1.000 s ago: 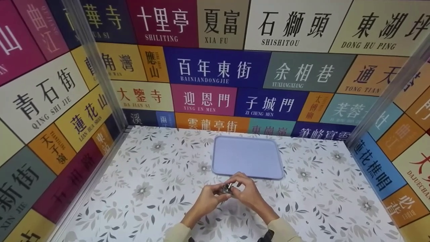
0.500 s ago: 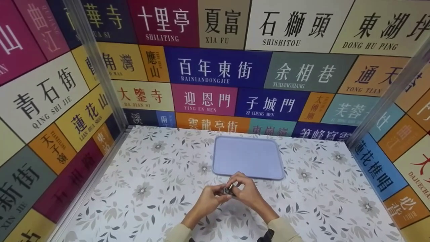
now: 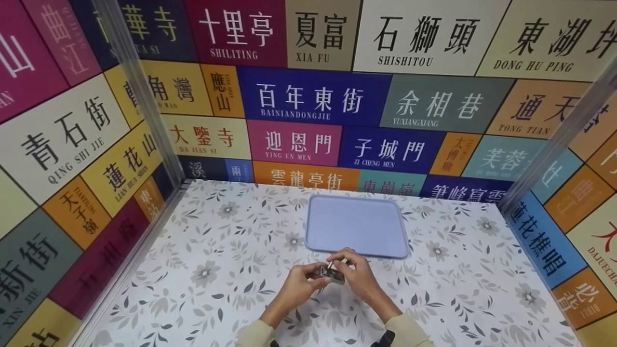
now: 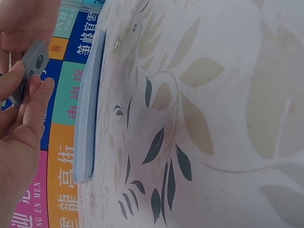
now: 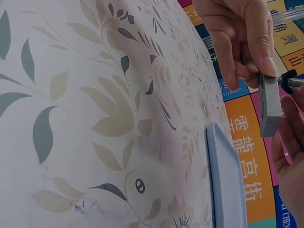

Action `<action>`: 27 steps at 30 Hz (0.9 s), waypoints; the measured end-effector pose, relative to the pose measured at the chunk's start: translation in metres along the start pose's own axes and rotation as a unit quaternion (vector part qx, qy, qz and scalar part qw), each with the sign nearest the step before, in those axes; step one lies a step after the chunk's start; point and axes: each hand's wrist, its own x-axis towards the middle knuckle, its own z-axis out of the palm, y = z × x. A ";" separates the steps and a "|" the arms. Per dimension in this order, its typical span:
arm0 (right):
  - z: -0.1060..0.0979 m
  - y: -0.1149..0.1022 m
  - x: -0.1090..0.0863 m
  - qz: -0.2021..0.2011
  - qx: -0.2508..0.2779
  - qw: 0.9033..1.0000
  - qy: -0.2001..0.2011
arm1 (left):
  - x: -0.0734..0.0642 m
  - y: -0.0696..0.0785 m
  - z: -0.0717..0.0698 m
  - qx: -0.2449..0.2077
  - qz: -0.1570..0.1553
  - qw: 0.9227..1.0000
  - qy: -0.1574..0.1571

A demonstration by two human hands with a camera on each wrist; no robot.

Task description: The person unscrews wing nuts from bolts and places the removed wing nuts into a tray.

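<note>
Nearest, just past two pale cuffs (image 3: 256,332), the person's left hand (image 3: 296,286) grips a small grey metal block (image 5: 270,107) between thumb and fingers, while the right hand (image 3: 362,277) pinches the threaded bolt (image 5: 296,82) on its side, next to a black wing-shaped piece (image 5: 288,80) (part of that grip is cut off in the right-wrist view). The block is held above the flower-patterned bench (image 3: 217,250), short of a pale blue tray (image 3: 356,226), and beyond rises a wall (image 3: 313,118) of coloured name panels.
</note>
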 end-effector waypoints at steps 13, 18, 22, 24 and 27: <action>0.003 0.016 -0.004 -0.013 -0.039 0.999 0.036 | 0.000 0.001 -0.002 0.016 0.009 1.000 0.000; 0.006 0.015 -0.005 -0.045 -0.038 0.998 0.040 | 0.000 -0.001 -0.001 0.020 0.026 0.999 -0.003; 0.005 0.016 -0.005 -0.065 -0.036 0.997 0.027 | 0.000 -0.002 -0.001 0.021 0.029 0.999 -0.005; 0.004 0.017 -0.005 -0.078 -0.038 0.996 0.020 | -0.001 -0.001 0.000 0.021 0.026 0.999 -0.006; 0.002 0.018 -0.005 -0.094 -0.039 0.995 0.009 | -0.001 -0.001 0.000 0.025 0.022 0.999 -0.007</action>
